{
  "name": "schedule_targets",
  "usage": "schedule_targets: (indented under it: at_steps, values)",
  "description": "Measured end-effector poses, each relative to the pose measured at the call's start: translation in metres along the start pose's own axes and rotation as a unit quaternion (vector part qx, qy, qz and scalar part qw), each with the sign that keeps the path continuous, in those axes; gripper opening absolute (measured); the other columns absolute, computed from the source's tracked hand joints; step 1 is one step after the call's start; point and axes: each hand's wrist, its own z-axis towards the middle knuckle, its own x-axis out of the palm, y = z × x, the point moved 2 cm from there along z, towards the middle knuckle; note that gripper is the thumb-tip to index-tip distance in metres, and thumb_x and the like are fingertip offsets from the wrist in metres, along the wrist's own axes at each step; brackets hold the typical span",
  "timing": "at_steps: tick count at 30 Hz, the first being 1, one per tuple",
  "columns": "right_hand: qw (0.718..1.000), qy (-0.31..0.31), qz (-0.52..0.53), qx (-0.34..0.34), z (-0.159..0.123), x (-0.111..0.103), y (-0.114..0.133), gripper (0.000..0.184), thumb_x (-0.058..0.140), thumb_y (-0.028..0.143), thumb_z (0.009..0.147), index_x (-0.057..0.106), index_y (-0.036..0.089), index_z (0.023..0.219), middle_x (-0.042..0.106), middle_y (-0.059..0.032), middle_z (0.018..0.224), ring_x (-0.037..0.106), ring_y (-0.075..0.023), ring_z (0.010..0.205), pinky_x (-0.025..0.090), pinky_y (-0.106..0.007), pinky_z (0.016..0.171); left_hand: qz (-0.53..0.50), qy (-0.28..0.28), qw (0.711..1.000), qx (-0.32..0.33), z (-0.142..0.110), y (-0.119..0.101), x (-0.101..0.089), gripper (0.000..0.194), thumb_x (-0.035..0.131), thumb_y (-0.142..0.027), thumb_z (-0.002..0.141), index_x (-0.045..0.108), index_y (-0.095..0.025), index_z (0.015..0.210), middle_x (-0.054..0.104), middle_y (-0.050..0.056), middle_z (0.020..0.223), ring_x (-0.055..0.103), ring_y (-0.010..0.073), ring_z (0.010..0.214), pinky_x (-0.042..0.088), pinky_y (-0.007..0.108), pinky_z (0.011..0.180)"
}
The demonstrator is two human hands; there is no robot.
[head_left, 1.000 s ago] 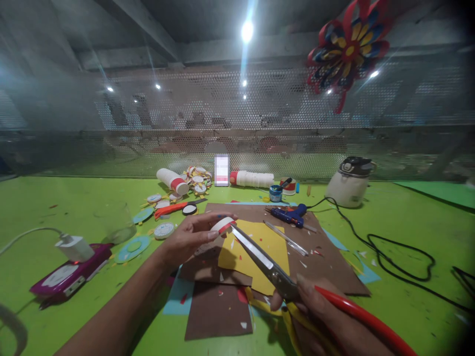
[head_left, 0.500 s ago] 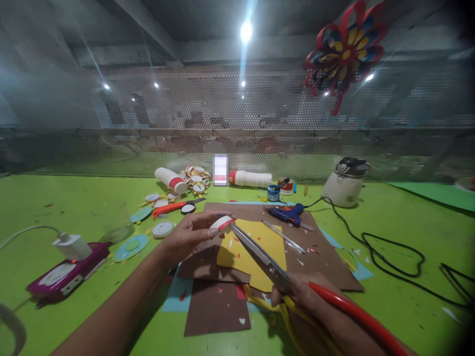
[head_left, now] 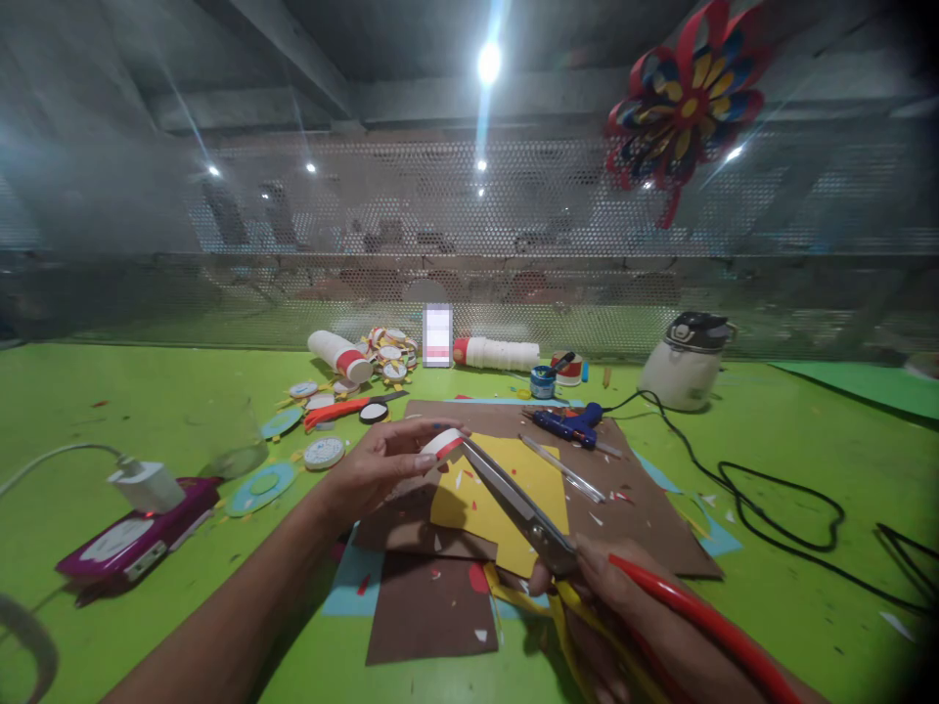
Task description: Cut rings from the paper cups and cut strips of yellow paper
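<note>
Our left hand's (head_left: 378,460) grip pinches the paper ring (head_left: 444,445) at the yellow sheet's (head_left: 482,514) ten-o'clock corner; our right hand's (head_left: 627,601) is wrapped around scissors (head_left: 514,501) reaching it from four o'clock. Should the ring twist, the scissors could slip and nick our left hand, which partly hides it; whether the tips bite paper, we cannot tell.

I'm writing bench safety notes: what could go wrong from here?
The scissors are at the edge of the red-and-white paper piece, close to the left hand; a slip might nick skin. The glue gun lies on the brown sheet; if hot, which I can't tell, it might scorch it.
</note>
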Motion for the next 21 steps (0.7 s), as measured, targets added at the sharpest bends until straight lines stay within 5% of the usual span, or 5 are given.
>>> schedule_targets:
  at_steps: [7, 21]
  values:
    - [1.0, -0.006, -0.006, -0.002, -0.0003, 0.0023, 0.0022, 0.063, 0.04, 0.072, 0.081, 0.067, 0.016, 0.086, 0.061, -0.0003, 0.052, 0.063, -0.0143, 0.048, 0.048, -0.023, 0.046, 0.005, 0.007, 1.0, 0.001, 0.0002, -0.0019, 0.0013, 0.042, 0.067, -0.025, 0.073, 0.066, -0.017, 0.114, 0.065, 0.012, 0.119, 0.055, 0.0276, 0.109, 0.041, 0.038, 0.092]
    - [0.999, -0.025, -0.026, -0.007, 0.0005, 0.0047, -0.0003, 0.067, 0.031, 0.071, 0.085, 0.066, 0.014, 0.087, 0.053, 0.002, 0.047, 0.056, -0.0115, 0.043, 0.051, -0.025, 0.049, 0.012, 0.015, 1.0, 0.007, 0.0003, -0.0023, 0.0011, 0.042, 0.068, -0.027, 0.073, 0.066, -0.017, 0.114, 0.064, 0.012, 0.119, 0.057, 0.0273, 0.106, 0.042, 0.038, 0.091]
